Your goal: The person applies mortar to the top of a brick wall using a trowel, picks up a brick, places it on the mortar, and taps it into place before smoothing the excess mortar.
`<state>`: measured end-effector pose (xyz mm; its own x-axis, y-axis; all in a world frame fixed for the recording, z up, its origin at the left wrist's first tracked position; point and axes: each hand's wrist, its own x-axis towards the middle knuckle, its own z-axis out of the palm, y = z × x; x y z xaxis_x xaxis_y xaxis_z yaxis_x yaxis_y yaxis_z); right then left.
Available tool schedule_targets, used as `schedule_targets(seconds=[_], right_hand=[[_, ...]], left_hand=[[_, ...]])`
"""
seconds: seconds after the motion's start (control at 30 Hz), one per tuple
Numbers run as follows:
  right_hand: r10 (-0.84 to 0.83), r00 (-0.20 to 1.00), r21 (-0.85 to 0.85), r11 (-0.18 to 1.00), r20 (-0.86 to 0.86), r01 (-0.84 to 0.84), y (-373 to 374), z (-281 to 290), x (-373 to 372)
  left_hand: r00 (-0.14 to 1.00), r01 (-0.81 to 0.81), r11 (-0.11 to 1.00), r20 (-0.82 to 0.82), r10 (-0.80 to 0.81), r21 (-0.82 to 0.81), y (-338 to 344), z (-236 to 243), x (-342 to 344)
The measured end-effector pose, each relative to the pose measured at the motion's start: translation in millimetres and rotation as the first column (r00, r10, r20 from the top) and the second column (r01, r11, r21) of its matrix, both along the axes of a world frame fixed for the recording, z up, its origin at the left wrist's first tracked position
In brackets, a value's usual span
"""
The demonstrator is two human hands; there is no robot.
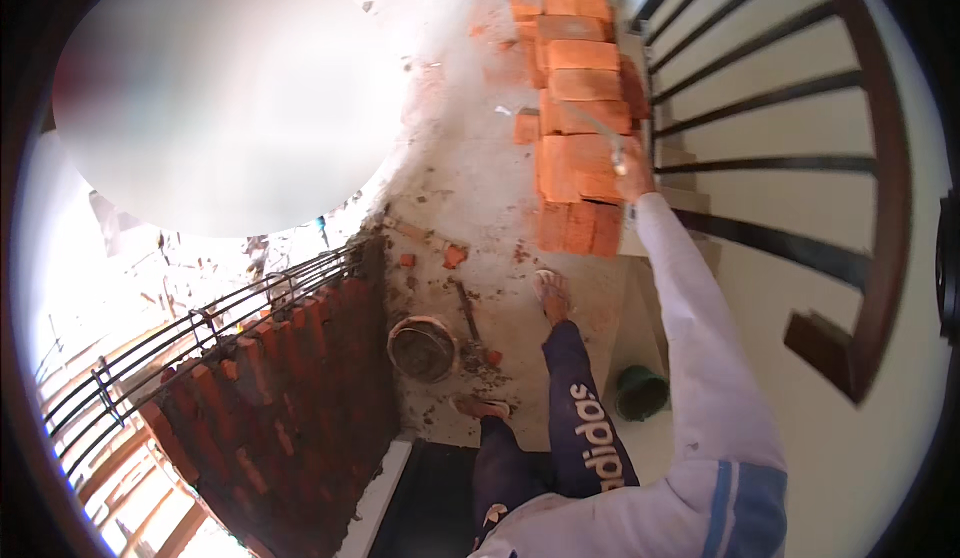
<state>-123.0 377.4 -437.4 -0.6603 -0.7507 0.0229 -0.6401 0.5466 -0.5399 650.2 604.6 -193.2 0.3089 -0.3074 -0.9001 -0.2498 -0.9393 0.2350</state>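
Observation:
My right arm stretches forward to a long stack of orange-red bricks (pixel 575 168) on the floor beside the stair railing. In my right hand (pixel 636 178), closed around its handle, is a trowel (pixel 598 126) whose thin blade points up and left over the bricks. The hand sits at the stack's right edge; blur hides whether it touches a brick. My left hand is out of the picture. Near my feet stands a round pan (pixel 422 350) of grey-brown mortar. Beside it on the floor lies a long-handled tool (pixel 468 310), its head hard to make out.
To the left rises a partly built brick wall (pixel 270 408) with steel bars (pixel 205 326) along its top. A dark railing (pixel 770 165) runs along the stairs at right. A dark green bucket (pixel 641 398) stands by my right leg. Brick pieces (pixel 455 256) litter the floor.

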Motion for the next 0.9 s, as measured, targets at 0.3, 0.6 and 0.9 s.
schedule_targets(seconds=[0.3, 0.6, 0.9], right_hand=[[0.056, 0.997, 0.293, 0.954, 0.043, -0.066, 55, -103, -20], [0.22, 0.905, -0.043, 0.975, 0.365, -0.22, 36, -78, -48], [0.15, 0.957, 0.107, 0.978, 0.248, -0.181, 52, -113, -33]], left_hand=[[0.995, -0.068, 0.995, -0.079, 0.062, -0.077, -37, -25, -55], [0.989, -0.093, 0.992, -0.126, 0.081, -0.09, -55, -47, -81], [0.988, -0.11, 0.99, -0.121, 0.099, -0.09, -64, -43, -80]])
